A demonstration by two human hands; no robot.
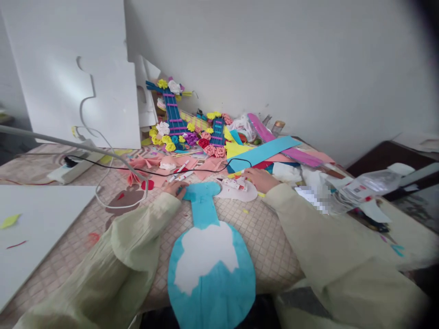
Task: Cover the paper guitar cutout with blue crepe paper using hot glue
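A guitar-shaped cutout (207,265) covered in blue felt with a bare white patch on its body lies on the table, neck pointing away from me. My left hand (177,188) rests with curled fingers on the left edge of the blue head of the neck. My right hand (258,178) lies flat on the table to the right, its fingers touching a white foam piece (238,189) with red marks. Both arms wear pale green sleeves.
Small blue guitars with paper flowers (187,130) stand at the back wall among coloured felt sheets. White foam boards (85,73) lean at the left. A power strip (73,168) with cables, two pens (181,171), a plastic bottle (368,182) and a white board (34,219) lie around.
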